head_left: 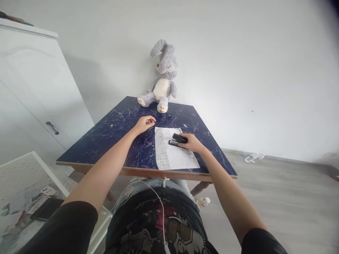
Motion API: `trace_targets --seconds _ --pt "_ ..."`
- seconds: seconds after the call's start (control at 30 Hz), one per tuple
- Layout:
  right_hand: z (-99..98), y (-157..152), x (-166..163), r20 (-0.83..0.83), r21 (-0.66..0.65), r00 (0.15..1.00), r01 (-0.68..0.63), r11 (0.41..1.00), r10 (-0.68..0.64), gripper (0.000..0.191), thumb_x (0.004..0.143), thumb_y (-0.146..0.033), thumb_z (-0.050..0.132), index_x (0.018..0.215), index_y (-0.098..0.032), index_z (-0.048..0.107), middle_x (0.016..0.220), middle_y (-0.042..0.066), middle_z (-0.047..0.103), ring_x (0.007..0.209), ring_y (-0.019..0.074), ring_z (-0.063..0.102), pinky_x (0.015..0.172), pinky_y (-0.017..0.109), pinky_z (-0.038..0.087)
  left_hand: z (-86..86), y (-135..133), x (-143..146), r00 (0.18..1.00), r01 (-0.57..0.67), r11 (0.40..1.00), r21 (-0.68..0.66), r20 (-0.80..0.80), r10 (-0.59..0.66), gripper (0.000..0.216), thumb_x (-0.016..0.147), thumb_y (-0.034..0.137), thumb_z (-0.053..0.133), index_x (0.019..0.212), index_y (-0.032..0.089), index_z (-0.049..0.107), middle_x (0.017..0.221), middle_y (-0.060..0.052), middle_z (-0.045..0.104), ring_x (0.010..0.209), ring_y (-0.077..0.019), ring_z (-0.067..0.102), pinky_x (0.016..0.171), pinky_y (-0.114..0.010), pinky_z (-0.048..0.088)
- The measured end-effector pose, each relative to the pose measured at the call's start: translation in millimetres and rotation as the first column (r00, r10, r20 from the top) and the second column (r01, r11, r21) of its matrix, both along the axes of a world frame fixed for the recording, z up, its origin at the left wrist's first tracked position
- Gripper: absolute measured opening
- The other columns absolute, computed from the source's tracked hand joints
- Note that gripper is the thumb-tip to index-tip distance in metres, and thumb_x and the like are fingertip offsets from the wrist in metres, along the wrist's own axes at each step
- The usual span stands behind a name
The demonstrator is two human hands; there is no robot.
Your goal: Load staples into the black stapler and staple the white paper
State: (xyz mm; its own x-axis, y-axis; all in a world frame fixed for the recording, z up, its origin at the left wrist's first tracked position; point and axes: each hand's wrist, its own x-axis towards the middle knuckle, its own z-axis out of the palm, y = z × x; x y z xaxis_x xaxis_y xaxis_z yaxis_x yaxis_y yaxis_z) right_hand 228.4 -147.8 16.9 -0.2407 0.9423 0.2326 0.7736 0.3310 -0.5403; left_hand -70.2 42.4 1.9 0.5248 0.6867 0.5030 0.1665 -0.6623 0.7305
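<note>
My right hand point(192, 142) grips a black stapler point(180, 138) from its right end. The stapler's jaws point left and stand apart over the upper part of some white paper point(182, 158). Printed rows run down the left side of this paper, which lies on the dark blue marbled table point(111, 141). Just left of the paper's upper left corner is my left hand point(145, 124), its fingers curled inward. Whether anything small sits inside those fingers I cannot make out.
A grey plush rabbit point(162, 84) sits at the table's back edge against the wall. To the left stand a white cabinet point(39, 88) and a low white-framed surface point(34, 158) with clutter. A clear plastic item point(254, 157) lies on the floor at right. A white cable point(162, 208) hangs over my shirt.
</note>
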Motion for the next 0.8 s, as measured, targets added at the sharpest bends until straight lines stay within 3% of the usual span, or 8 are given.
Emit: trace_targets --seconds 0.13,0.3,0.4,0.47,0.57,0.7,0.8 --pt "4.6 -19 44 -0.09 -0.086 0.992 0.077 0.993 -0.084 0.047 0.084 -0.054 0.075 0.118 -0.022 0.076 0.112 0.01 0.077 0.095 0.0319 0.071 0.08 0.04 0.055 -3.8 4 3 0.999 0.016 1.0 -0.021 -0.028 -0.016 0.032 0.083 0.042 0.074 0.104 0.017 0.075 0.088 -0.005 0.071 0.068 -0.0139 0.061 0.066 -0.027 0.048" --pt "3.4 -16 57 -0.407 0.073 0.903 0.18 0.981 -0.136 0.055 0.096 -0.069 0.053 0.119 -0.024 0.075 0.118 0.01 0.076 0.111 0.0292 0.07 0.097 0.043 0.056 2.9 7 -5 0.998 0.035 0.992 -0.123 0.052 -0.029 0.032 0.082 0.042 0.078 0.103 0.018 0.076 0.089 -0.005 0.072 0.068 -0.0141 0.063 0.069 -0.029 0.05" --pt "3.0 -15 51 -0.261 0.003 0.965 0.025 1.0 -0.023 0.055 0.093 -0.067 0.062 0.124 -0.024 0.074 0.116 0.009 0.076 0.102 0.0288 0.071 0.091 0.042 0.056 14.6 9 -20 0.957 0.092 0.96 -0.264 0.289 -0.012 0.03 0.078 0.04 0.084 0.097 0.017 0.076 0.079 -0.003 0.066 0.064 -0.0121 0.057 0.064 -0.026 0.047" --pt "2.5 -13 43 -0.14 -0.09 0.989 -0.052 0.995 0.039 0.053 0.091 -0.063 0.067 0.125 -0.023 0.072 0.11 0.009 0.076 0.089 0.0269 0.07 0.081 0.038 0.055 24.0 11 -35 0.861 0.186 0.914 -0.36 0.508 0.025 0.027 0.08 0.041 0.084 0.084 0.018 0.071 0.065 0.002 0.053 0.059 -0.0108 0.05 0.061 -0.025 0.045" --pt "1.1 0 25 -0.062 -0.105 0.997 -0.047 0.993 0.041 0.044 0.092 -0.056 0.067 0.119 -0.021 0.072 0.101 0.007 0.075 0.079 0.0237 0.067 0.071 0.033 0.051 36.2 12 -63 0.636 0.313 0.862 -0.398 0.762 0.121 0.049 0.093 0.049 0.072 0.063 0.019 0.049 0.059 0.005 0.034 0.053 -0.0101 0.041 0.06 -0.025 0.047" --pt "0.3 43 -23 -0.025 -0.076 0.995 -0.101 0.992 0.1 0.033 0.091 -0.045 0.07 0.114 -0.02 0.072 0.099 0.003 0.075 0.085 0.0217 0.066 0.075 0.03 0.049 41.4 12 -94 0.312 0.353 0.888 -0.296 0.931 0.186 0.063 0.107 0.049 0.05 0.058 0.019 0.024 0.058 0.005 0.023 0.049 -0.0104 0.032 0.057 -0.024 0.044" --pt "1.7 84 -75 -0.012 -0.066 0.998 -0.069 0.995 0.069 0.025 0.09 -0.033 0.074 0.11 -0.018 0.072 0.102 0.003 0.075 0.091 0.021 0.066 0.084 0.03 0.049 40.7 15 -114 0.152 0.407 0.896 -0.176 0.981 0.123 0.062 0.113 0.043 0.035 0.06 0.019 0.014 0.057 0.005 0.014 0.047 -0.0112 0.021 0.05 -0.024 0.035"
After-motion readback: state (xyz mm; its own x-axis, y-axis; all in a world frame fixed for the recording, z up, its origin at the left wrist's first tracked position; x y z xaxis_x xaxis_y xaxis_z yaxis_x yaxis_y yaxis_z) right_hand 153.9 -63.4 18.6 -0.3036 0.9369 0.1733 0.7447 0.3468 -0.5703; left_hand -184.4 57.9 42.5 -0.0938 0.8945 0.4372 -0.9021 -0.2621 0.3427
